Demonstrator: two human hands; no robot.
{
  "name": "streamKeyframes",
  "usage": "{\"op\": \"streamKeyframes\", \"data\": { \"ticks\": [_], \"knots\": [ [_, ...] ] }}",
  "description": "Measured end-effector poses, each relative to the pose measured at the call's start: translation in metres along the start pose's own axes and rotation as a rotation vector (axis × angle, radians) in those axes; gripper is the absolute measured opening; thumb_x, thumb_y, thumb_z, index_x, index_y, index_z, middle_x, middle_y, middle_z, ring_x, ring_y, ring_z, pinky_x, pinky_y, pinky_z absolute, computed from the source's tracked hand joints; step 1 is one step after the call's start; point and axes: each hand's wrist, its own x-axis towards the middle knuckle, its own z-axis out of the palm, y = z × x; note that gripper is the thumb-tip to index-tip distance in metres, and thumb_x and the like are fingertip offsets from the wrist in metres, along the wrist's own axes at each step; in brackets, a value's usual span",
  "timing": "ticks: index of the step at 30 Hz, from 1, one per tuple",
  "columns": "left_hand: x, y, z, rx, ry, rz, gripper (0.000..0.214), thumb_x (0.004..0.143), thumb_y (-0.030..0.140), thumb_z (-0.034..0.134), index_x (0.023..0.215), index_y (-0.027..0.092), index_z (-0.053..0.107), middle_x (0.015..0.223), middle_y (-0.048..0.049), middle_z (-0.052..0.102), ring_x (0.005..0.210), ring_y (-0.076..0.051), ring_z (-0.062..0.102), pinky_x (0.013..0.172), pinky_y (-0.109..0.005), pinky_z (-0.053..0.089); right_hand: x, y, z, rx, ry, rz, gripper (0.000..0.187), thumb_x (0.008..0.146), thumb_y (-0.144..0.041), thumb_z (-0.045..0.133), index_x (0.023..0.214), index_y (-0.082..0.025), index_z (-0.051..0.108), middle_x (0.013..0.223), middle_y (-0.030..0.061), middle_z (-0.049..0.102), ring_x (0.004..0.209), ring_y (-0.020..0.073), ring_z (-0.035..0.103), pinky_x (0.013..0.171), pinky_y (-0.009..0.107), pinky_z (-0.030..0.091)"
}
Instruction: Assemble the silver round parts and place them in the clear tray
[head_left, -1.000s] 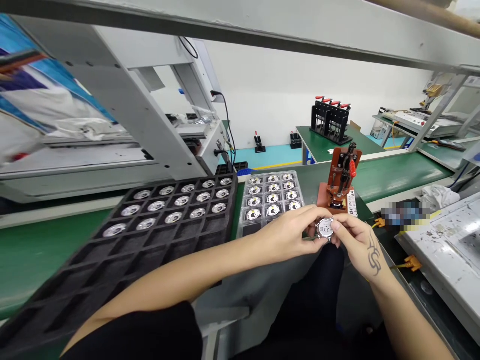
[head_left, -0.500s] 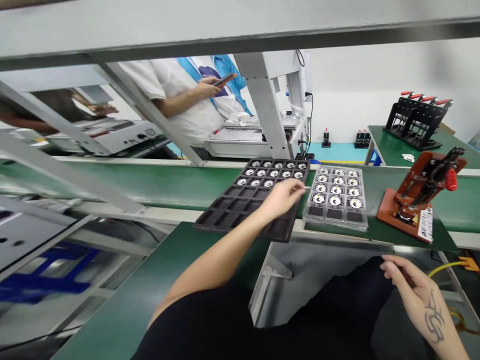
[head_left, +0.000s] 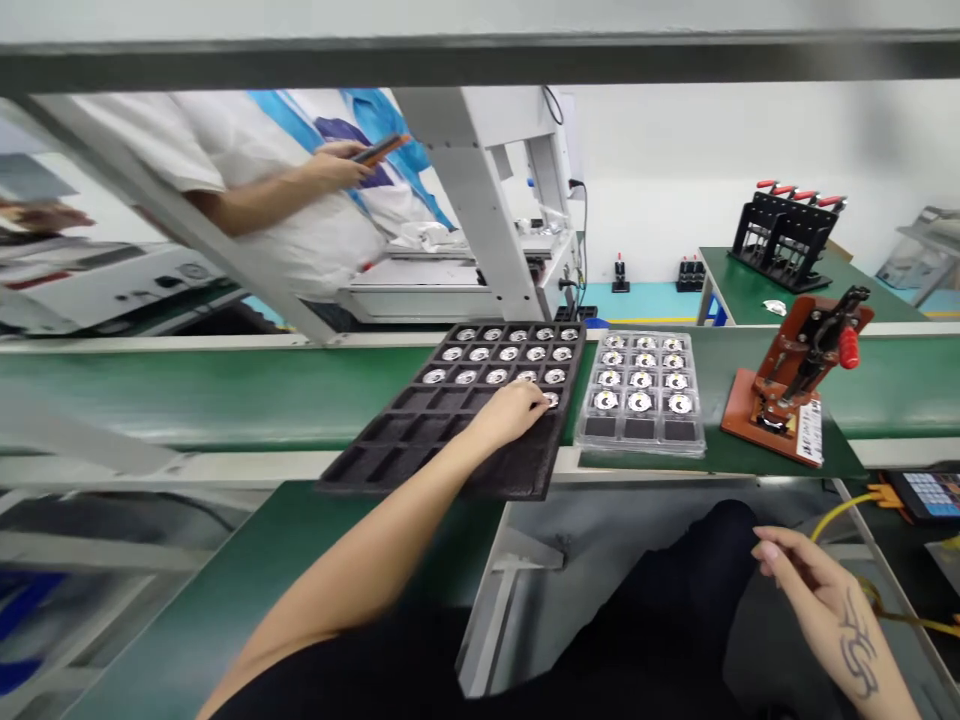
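My left hand (head_left: 512, 412) reaches over the black compartment tray (head_left: 420, 462). Its fingertips are closed on a round white part (head_left: 552, 400) at the right end of the fourth row from the back. Similar white discs with metallic detail fill the rows behind it; the nearer pockets are bare. Over my lap, my right hand (head_left: 821, 590) hangs with thumb and fingertips drawn together, and no object shows in it. Between the hands, on the green surface, sits a clear plastic tray (head_left: 641, 447) with several rows of round white parts on dark squares and bare dark squares in its nearest row.
An orange-brown toggle clamp fixture (head_left: 780, 385) with a red handle stands right of the clear tray. A grey metal beam (head_left: 480, 65) crosses overhead. Behind the belt (head_left: 225, 395), a person (head_left: 292, 200) holds a handheld device. A yellow cable (head_left: 836, 512) runs at lower right.
My left hand has gone from the gap between the trays to a pocket of the black tray, carrying the small part. My right hand stays nearly still. The view has turned right.
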Motion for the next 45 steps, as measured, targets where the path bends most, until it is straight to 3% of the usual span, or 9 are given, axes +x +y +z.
{"op": "streamKeyframes", "data": {
  "ticks": [6,10,14,20,23,29,35,40,45],
  "knots": [
    [0.062,0.08,0.02,-0.037,-0.057,0.243,0.029,0.102,0.034,0.056,0.107,0.019,0.081,0.119,-0.0145,0.076,0.118,-0.033,0.067,0.113,-0.048,0.049,-0.004,-0.015,-0.005,-0.01,0.02,-0.004,0.052,0.093,-0.069,0.07,0.111,-0.022,0.084,0.095,0.0103,0.082,0.085,0.027,0.079,0.078,0.033,0.066],
    [0.102,0.144,0.06,-0.05,-0.144,0.357,0.024,0.095,0.039,0.072,0.088,0.017,0.08,0.104,-0.0138,0.075,0.108,-0.033,0.07,0.101,-0.042,0.055,-0.005,-0.026,-0.011,-0.015,0.049,-0.027,0.051,0.094,-0.068,0.069,0.112,-0.022,0.083,0.095,0.0096,0.082,0.087,0.0269,0.078,0.081,0.035,0.065],
    [0.119,0.161,0.085,-0.036,-0.184,0.345,0.029,0.08,0.039,0.087,0.07,0.018,0.07,0.087,-0.0124,0.072,0.091,-0.033,0.071,0.083,-0.038,0.056,-0.022,-0.019,-0.026,-0.033,0.114,0.002,0.05,0.095,-0.067,0.069,0.113,-0.023,0.083,0.092,0.0084,0.082,0.086,0.0268,0.079,0.079,0.033,0.065],
    [0.11,0.173,0.068,-0.081,-0.177,0.447,0.008,0.085,0.021,0.071,0.081,0.02,0.064,0.093,-0.0078,0.069,0.089,-0.027,0.069,0.081,-0.035,0.055,-0.04,-0.013,-0.047,-0.058,0.202,0.038,0.049,0.096,-0.067,0.069,0.112,-0.023,0.083,0.093,0.0081,0.082,0.087,0.0273,0.079,0.079,0.034,0.064],
    [0.091,0.215,0.052,-0.187,-0.151,0.656,0.01,0.091,0.012,0.059,0.094,0.021,0.064,0.1,-0.0056,0.07,0.093,-0.022,0.069,0.088,-0.033,0.055,-0.033,-0.03,-0.045,0.023,0.237,-0.033,0.048,0.1,-0.063,0.066,0.114,-0.02,0.081,0.094,0.0097,0.081,0.085,0.0255,0.077,0.08,0.035,0.065],
    [0.053,0.319,0.044,-0.441,0.045,1.373,0.016,0.11,0.015,0.05,0.111,0.019,0.066,0.112,-0.0122,0.076,0.105,-0.022,0.073,0.093,-0.034,0.06,-0.012,-0.082,-0.052,0.121,0.342,-0.344,0.057,0.092,-0.051,0.08,0.139,-0.022,0.068,0.108,0.009,0.076,0.083,0.0202,0.071,0.073,0.034,0.063],
    [0.042,0.384,0.056,-0.504,0.119,1.624,0.02,0.111,0.016,0.048,0.112,0.018,0.067,0.108,-0.0158,0.078,0.101,-0.026,0.075,0.089,-0.041,0.064,-0.033,-0.092,-0.087,0.044,0.454,-0.283,0.041,0.09,-0.047,0.084,0.12,-0.02,0.076,0.085,0.0011,0.07,0.069,0.0155,0.063,0.065,0.03,0.058],
    [0.037,0.441,0.078,-0.639,-0.124,1.673,0.019,0.108,0.016,0.053,0.123,0.019,0.065,0.119,-0.0139,0.075,0.112,-0.026,0.073,0.098,-0.04,0.063,-0.071,-0.069,-0.126,-0.044,0.625,-0.206,0.042,0.088,-0.048,0.083,0.117,-0.019,0.076,0.077,-0.0007,0.068,0.066,0.0153,0.061,0.061,0.029,0.054],
    [0.062,0.541,0.105,-0.734,-0.522,1.514,0.06,0.1,0.035,0.071,0.154,0.022,0.048,0.147,-0.0173,0.062,0.131,-0.028,0.066,0.111,-0.048,0.057,-0.119,-0.059,-0.185,-0.316,0.949,-0.073,0.042,0.086,-0.051,0.083,0.112,-0.018,0.076,0.074,0.0,0.064,0.066,0.0175,0.059,0.064,0.032,0.05]
  ]
}}
